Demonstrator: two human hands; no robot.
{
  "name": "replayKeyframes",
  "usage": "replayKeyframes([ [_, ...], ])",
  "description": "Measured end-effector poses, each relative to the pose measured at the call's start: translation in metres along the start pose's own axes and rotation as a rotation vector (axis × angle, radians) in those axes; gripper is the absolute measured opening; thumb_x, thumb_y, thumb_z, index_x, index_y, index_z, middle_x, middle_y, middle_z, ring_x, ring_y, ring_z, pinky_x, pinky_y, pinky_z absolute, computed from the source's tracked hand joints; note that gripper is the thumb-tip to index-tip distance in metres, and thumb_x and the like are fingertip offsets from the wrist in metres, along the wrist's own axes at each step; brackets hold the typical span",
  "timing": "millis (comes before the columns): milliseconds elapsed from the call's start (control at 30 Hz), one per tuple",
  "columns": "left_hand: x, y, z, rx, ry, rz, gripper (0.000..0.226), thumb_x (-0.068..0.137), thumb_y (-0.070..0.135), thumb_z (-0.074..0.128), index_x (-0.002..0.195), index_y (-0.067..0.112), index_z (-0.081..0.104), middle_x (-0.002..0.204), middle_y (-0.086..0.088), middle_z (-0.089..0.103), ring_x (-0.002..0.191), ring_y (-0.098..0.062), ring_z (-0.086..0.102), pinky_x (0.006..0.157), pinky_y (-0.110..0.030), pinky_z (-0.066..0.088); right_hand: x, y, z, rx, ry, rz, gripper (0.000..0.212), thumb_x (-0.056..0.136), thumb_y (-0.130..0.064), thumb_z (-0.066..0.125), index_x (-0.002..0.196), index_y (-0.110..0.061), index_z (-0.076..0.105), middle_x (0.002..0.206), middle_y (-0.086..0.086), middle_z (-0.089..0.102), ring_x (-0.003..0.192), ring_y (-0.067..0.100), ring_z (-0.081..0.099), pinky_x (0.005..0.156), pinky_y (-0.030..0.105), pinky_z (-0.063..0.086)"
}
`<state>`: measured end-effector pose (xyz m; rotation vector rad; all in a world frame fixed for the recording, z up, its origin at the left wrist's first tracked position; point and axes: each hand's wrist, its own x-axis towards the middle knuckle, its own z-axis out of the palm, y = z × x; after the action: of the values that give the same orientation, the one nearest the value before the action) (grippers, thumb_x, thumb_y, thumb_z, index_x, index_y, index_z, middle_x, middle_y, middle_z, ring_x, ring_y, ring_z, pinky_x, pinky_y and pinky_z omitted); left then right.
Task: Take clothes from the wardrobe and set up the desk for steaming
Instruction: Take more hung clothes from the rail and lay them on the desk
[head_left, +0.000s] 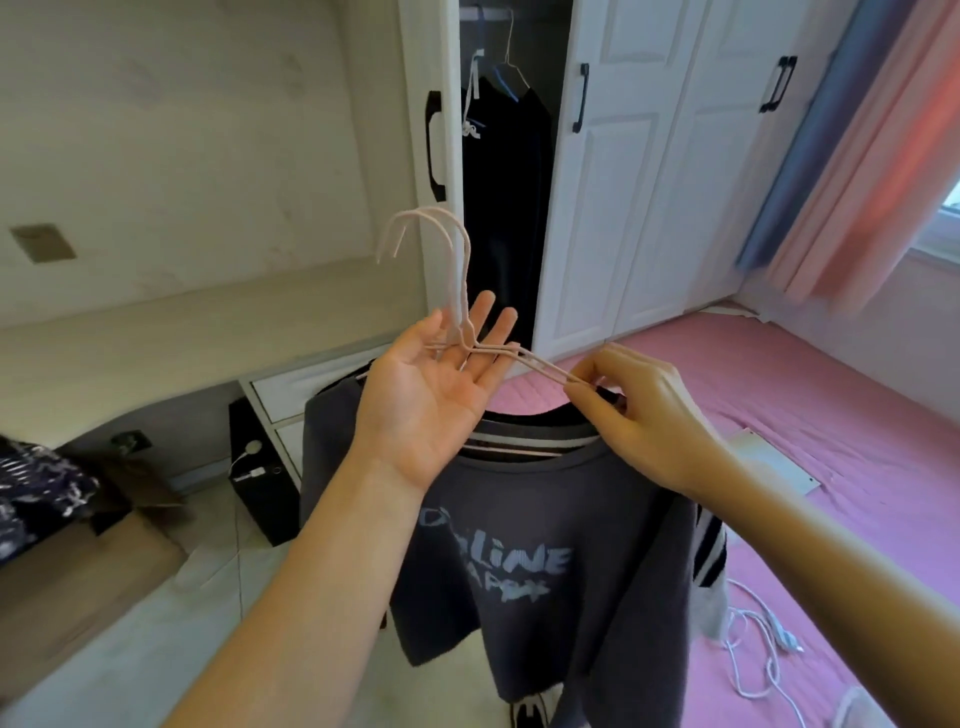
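Two pale pink wire hangers stand hooks-up in front of the open wardrobe. A dark grey T-shirt with light blue lettering hangs from them, and a striped garment shows behind it. My left hand is spread palm-up, its straight fingers under the hangers' necks. My right hand pinches the right shoulder wires of the hangers at the shirt's collar. Dark clothes still hang on the wardrobe rail.
The desk runs along the left wall, with white drawers and a dark box under it. A cardboard box sits low left. The pink bed lies to the right with a white cable on it.
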<state>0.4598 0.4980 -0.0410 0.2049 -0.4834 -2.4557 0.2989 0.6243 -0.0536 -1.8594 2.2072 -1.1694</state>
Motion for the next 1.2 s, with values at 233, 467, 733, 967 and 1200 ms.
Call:
replayKeyframes([
  [233, -0.039, 0.029, -0.017, -0.025, 0.115, 0.161, 0.045, 0.088, 0.018, 0.059, 0.131, 0.013, 0.046, 0.119, -0.016, 0.065, 0.113, -0.042, 0.061, 0.105, -0.054, 0.040, 0.012, -0.037, 0.054, -0.098, -0.131, -0.081, 0.032, 0.095, -0.038, 0.047, 0.125, -0.027, 0.047, 0.113, -0.012, 0.052, 0.094, 0.006, 0.053, 0.076, 0.027, 0.048],
  [467, -0.066, 0.070, -0.043, -0.039, 0.230, 0.303, 0.036, 0.081, 0.013, 0.059, 0.115, 0.009, 0.048, 0.117, -0.022, 0.065, 0.112, -0.040, 0.061, 0.107, -0.050, 0.039, 0.044, -0.063, 0.128, -0.087, -0.216, -0.211, 0.036, 0.098, -0.045, 0.038, 0.084, -0.015, 0.051, 0.077, -0.004, 0.050, 0.065, 0.016, 0.049, 0.060, 0.034, 0.044],
  [733, -0.068, 0.125, -0.077, 0.149, 0.378, 0.441, 0.009, 0.094, 0.010, 0.049, 0.095, 0.006, 0.057, 0.124, -0.016, 0.064, 0.116, -0.029, 0.062, 0.105, -0.045, 0.041, 0.093, -0.095, 0.187, 0.026, -0.316, -0.262, 0.030, 0.101, -0.037, 0.036, 0.084, -0.012, 0.040, 0.064, -0.001, 0.047, 0.055, 0.022, 0.044, 0.054, 0.040, 0.040],
  [967, -0.054, 0.184, -0.105, 0.655, 0.655, 0.432, 0.023, 0.099, 0.022, 0.047, 0.110, 0.011, 0.064, 0.109, -0.011, 0.072, 0.104, -0.026, 0.068, 0.095, -0.042, 0.050, 0.162, -0.110, 0.225, 0.071, -0.334, -0.323, 0.026, 0.101, -0.035, 0.035, 0.086, -0.015, 0.040, 0.068, -0.001, 0.048, 0.061, 0.025, 0.045, 0.056, 0.040, 0.038],
  [1200, -0.073, 0.247, -0.147, 1.284, 0.987, 0.802, 0.017, 0.098, 0.015, 0.051, 0.097, 0.013, 0.068, 0.082, -0.003, 0.074, 0.081, -0.015, 0.072, 0.082, -0.034, 0.057, 0.221, -0.114, 0.266, 0.120, -0.360, -0.386, 0.025, 0.100, -0.035, 0.040, 0.090, -0.012, 0.046, 0.074, 0.007, 0.061, 0.064, 0.030, 0.053, 0.061, 0.045, 0.047],
])
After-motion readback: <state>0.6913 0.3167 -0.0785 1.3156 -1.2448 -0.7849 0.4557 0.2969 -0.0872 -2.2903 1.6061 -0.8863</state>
